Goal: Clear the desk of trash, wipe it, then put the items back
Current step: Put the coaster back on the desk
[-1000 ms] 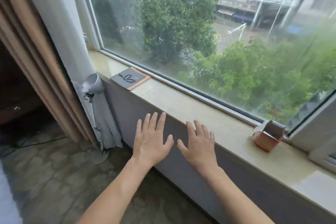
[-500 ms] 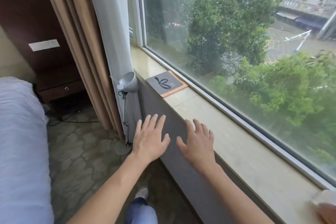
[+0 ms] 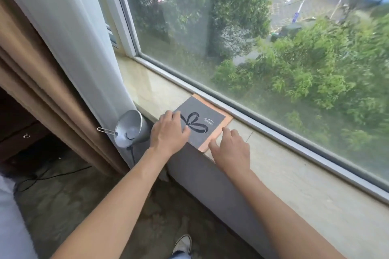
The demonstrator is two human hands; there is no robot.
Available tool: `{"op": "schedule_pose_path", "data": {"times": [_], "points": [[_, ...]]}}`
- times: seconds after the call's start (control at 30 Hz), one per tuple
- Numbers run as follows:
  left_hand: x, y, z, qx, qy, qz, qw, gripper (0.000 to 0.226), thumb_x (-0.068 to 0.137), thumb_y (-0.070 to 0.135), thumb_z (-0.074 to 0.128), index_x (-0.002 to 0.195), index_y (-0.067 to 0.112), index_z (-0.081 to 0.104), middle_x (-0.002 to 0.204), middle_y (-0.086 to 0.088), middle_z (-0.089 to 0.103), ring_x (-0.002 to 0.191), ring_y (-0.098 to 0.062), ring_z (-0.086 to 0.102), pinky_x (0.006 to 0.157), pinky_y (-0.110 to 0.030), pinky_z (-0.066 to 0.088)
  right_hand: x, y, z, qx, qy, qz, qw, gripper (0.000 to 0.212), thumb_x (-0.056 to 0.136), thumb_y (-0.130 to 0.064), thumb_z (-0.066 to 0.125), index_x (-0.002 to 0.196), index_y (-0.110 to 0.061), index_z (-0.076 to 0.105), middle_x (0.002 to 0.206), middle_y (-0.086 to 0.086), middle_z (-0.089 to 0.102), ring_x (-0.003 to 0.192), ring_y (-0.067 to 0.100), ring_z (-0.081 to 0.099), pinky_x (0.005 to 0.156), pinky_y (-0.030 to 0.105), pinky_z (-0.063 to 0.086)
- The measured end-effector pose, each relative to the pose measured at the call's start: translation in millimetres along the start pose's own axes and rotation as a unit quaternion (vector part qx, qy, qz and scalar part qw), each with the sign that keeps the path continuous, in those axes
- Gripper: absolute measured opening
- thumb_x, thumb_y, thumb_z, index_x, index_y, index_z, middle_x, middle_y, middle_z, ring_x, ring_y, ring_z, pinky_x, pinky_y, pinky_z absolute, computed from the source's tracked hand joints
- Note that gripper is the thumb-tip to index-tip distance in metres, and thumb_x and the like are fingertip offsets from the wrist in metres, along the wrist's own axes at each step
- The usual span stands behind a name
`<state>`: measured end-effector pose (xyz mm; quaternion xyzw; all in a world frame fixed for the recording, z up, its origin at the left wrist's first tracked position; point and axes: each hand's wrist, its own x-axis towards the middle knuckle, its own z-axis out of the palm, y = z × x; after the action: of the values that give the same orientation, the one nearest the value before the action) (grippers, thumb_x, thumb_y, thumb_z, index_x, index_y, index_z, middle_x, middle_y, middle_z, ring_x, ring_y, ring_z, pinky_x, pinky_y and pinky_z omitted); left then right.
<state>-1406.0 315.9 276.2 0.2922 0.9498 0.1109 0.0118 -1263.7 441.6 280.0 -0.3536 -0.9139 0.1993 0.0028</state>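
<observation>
While the left hand (image 3: 168, 132) rests flat, fingers relaxed, on the grey bow-printed card (image 3: 200, 122) over an orange sheet (image 3: 212, 139), the right hand (image 3: 230, 149), loosely curled, touches that sheet's edge on the beige stone sill (image 3: 294, 174)

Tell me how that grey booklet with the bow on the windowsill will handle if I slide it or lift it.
The grey booklet lies flat and thin, so it is probably light and somewhat bendy. The windowsill looks smooth, so it should slide easily. An orange sheet shows beneath it and might slip out separately. The left hand rests on it; the right hand is at its edge.
</observation>
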Motion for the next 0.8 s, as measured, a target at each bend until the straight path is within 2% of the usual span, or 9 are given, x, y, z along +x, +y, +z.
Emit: {"op": "schedule_pose_path", "data": {"times": [0.1, 0.2, 0.33, 0.4, 0.5, 0.6, 0.7, 0.77, 0.8], "points": [[48.5, -19.9, 1.9, 0.011, -0.050, -0.012, 0.999, 0.044, 0.099, 0.040, 0.049, 0.127, 0.007, 0.055, 0.130, -0.015, 0.052, 0.121, -0.033, 0.048, 0.100, -0.044, 0.042, 23.6, -20.3, 7.1, 0.040, -0.020, 0.089, 0.995, 0.039, 0.099, -0.042, 0.041, 0.116, -0.010, 0.056, 0.113, 0.008, 0.055, 0.107, 0.033, 0.057, 0.093, 0.044, 0.044], [78.1, -29.8, 7.9, 0.016, -0.101, -0.016, 0.995, 0.044, 0.101, 0.038, 0.044, 0.125, 0.004, 0.059, 0.134, -0.018, 0.049, 0.126, -0.035, 0.044, 0.102, -0.045, 0.041, 39.7, -31.9, 15.2, 0.043, -0.012, 0.137, 0.990, 0.043, 0.100, -0.044, 0.043, 0.116, -0.007, 0.057, 0.114, 0.011, 0.055, 0.103, 0.035, 0.057, 0.088, 0.043, 0.045], [95.7, -21.6, 9.1, -0.037, -0.107, -0.027, 0.993, 0.039, 0.104, 0.031, 0.042, 0.117, 0.002, 0.064, 0.130, -0.021, 0.051, 0.121, -0.038, 0.048, 0.097, -0.045, 0.044, 53.0, -42.2, 21.8, 0.037, 0.001, 0.177, 0.984, 0.042, 0.101, -0.044, 0.047, 0.118, -0.006, 0.057, 0.115, 0.012, 0.055, 0.103, 0.036, 0.060, 0.080, 0.038, 0.041], [104.3, -19.0, 8.5, -0.064, -0.121, -0.043, 0.990, 0.034, 0.104, 0.030, 0.042, 0.102, 0.004, 0.063, 0.122, -0.021, 0.056, 0.110, -0.039, 0.055, 0.089, -0.043, 0.046, 53.2, -44.8, 23.9, 0.026, 0.009, 0.188, 0.982, 0.040, 0.101, -0.042, 0.049, 0.119, -0.006, 0.057, 0.117, 0.012, 0.056, 0.103, 0.036, 0.061, 0.079, 0.037, 0.040], [116.5, -20.5, 8.2, -0.091, -0.138, -0.049, 0.985, 0.033, 0.100, 0.029, 0.045, 0.075, 0.008, 0.050, 0.098, -0.017, 0.067, 0.085, -0.036, 0.058, 0.071, -0.037, 0.042, 51.0, -44.7, 25.0, 0.027, 0.017, 0.203, 0.979, 0.038, 0.101, -0.040, 0.051, 0.120, -0.007, 0.055, 0.118, 0.011, 0.055, 0.104, 0.035, 0.061, 0.076, 0.036, 0.038], [118.0, -21.2, 5.0, -0.117, -0.168, -0.054, 0.977, 0.033, 0.096, 0.031, 0.049, 0.072, 0.009, 0.048, 0.078, -0.008, 0.061, 0.074, -0.030, 0.055, 0.064, -0.034, 0.039, 48.0, -41.5, 24.1, 0.035, 0.018, 0.226, 0.973, 0.033, 0.102, -0.035, 0.050, 0.121, -0.008, 0.054, 0.119, 0.011, 0.053, 0.103, 0.034, 0.061, 0.074, 0.035, 0.037], [115.8, -23.0, 3.2, -0.217, -0.199, -0.068, 0.953, 0.032, 0.087, 0.034, 0.053, 0.066, 0.012, 0.046, 0.066, -0.004, 0.054, 0.062, -0.027, 0.052, 0.060, -0.031, 0.039, 42.7, -37.8, 23.2, 0.045, 0.019, 0.240, 0.970, 0.032, 0.102, -0.034, 0.050, 0.121, -0.009, 0.055, 0.119, 0.010, 0.052, 0.102, 0.033, 0.061, 0.074, 0.035, 0.038], [112.2, -22.6, 1.6, -0.321, -0.213, -0.066, 0.921, 0.029, 0.083, 0.039, 0.055, 0.069, 0.014, 0.050, 0.068, -0.004, 0.056, 0.064, -0.025, 0.057, 0.062, -0.033, 0.044, 36.4, -34.9, 21.1, 0.047, 0.018, 0.239, 0.970, 0.033, 0.102, -0.036, 0.048, 0.121, -0.010, 0.055, 0.121, 0.010, 0.052, 0.103, 0.033, 0.060, 0.075, 0.035, 0.038], [109.1, -22.0, 0.9, -0.363, -0.213, -0.053, 0.906, 0.030, 0.087, 0.039, 0.057, 0.074, 0.012, 0.054, 0.073, -0.006, 0.059, 0.068, -0.024, 0.060, 0.064, -0.035, 0.047, 32.3, -33.3, 20.0, 0.047, 0.018, 0.236, 0.971, 0.034, 0.103, -0.037, 0.047, 0.122, -0.010, 0.055, 0.121, 0.010, 0.051, 0.105, 0.033, 0.059, 0.076, 0.035, 0.038]]}}
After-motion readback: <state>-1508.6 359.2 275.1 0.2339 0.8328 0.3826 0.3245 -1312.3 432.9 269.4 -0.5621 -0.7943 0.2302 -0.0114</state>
